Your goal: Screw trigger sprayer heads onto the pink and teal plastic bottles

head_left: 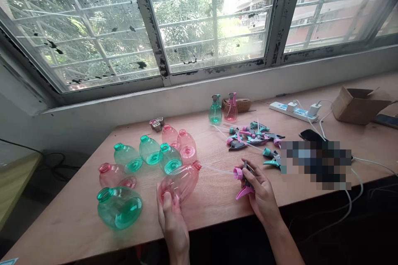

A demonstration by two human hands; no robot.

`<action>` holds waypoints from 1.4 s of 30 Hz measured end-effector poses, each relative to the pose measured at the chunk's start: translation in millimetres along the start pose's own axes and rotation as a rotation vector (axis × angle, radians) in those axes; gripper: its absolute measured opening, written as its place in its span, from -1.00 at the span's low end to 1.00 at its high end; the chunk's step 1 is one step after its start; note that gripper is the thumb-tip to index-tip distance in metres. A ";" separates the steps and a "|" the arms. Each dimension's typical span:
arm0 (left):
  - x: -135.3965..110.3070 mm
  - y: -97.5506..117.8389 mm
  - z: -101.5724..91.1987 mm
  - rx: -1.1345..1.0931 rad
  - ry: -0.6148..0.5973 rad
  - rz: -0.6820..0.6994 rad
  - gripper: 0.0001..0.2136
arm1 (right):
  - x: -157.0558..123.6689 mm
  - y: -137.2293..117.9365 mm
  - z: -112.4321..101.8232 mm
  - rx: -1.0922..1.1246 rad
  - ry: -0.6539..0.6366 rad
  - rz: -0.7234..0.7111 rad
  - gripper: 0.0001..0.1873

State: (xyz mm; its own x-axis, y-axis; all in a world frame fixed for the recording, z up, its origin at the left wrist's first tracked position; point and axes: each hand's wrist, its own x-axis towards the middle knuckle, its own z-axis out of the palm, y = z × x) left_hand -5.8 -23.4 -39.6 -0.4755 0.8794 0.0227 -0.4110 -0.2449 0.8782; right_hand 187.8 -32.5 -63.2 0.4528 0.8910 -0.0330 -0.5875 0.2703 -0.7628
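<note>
Near the table's front edge, my left hand (171, 219) is closed round the base of a clear pink bottle (183, 182), tilted with its open neck up and to the right. In my right hand (261, 192) is a pink and dark grey spray nozzle (245, 182). Its thin clear tube (216, 169) points left, the end at or just inside the bottle's mouth; I cannot tell which. Left of the held bottle are green bottles (120, 209) and pink bottles (186, 145) without tops, some lying on their sides. Several loose spray nozzles (248, 134) lie in a heap beyond my right hand.
A green spray bottle (215, 112) and a pink spray bottle (230, 109) with nozzles stand at the back. Further right are a power strip (294, 112), cables, a cardboard box (354, 107) and a black phone (312, 135). A blurred patch hides part of the right side.
</note>
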 end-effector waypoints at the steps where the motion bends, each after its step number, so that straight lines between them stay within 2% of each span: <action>1: 0.9 0.5 0.4 -0.007 -0.007 0.033 -0.54 | 0.4 -0.2 0.0 -0.011 -0.003 0.007 -0.51; 4: 2.1 1.9 1.8 0.046 -0.008 0.136 -0.57 | 2.0 0.2 -0.1 -0.025 0.026 0.008 -0.49; 8: -0.2 2.8 2.0 0.185 -0.030 0.127 -0.50 | 2.3 3.4 -0.2 -0.032 0.017 0.012 -0.50; 13: -7.7 1.2 1.8 0.364 -0.341 0.026 -0.38 | -2.0 4.8 0.5 -0.162 -0.057 0.005 -0.56; 16: -10.3 -1.1 0.9 0.388 -0.426 0.003 -0.32 | -4.7 0.0 1.8 -0.110 -0.085 0.058 -0.57; 23: -4.6 -5.9 -1.9 0.502 -0.435 -0.044 -0.12 | -6.1 -8.2 -0.2 -0.035 -0.102 0.139 -0.41; 27: -3.3 -6.8 -0.4 0.546 -0.467 -0.031 -0.10 | -4.6 -6.3 -5.7 -0.036 -0.150 0.172 -0.49; 31: 0.3 -11.2 -1.6 0.555 -0.440 0.005 -0.20 | -6.6 -4.1 -3.4 -0.174 -0.221 0.208 -0.48; 34: 2.8 -13.8 -5.9 0.576 -0.471 0.012 -0.14 | -8.8 -2.8 1.5 -0.318 -0.206 0.140 -0.45; 36: 3.3 -13.4 -9.3 0.589 -0.509 0.005 -0.10 | -8.7 -1.3 2.1 -0.401 -0.177 0.084 -0.51; 40: 4.8 -12.4 -14.0 0.511 -0.519 -0.059 -0.36 | -5.9 2.3 -2.7 -0.506 -0.212 0.037 -0.56; 42: 6.0 -14.1 -14.5 0.485 -0.503 -0.060 -0.35 | -5.6 2.4 -3.4 -0.520 -0.234 0.039 -0.55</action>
State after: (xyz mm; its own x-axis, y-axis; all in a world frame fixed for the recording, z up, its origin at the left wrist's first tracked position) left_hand -14.1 -20.6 -58.8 0.0026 0.9965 0.0835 0.0235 -0.0836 0.9962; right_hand 186.1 -38.1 -67.0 0.2423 0.9697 0.0314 -0.1665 0.0735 -0.9833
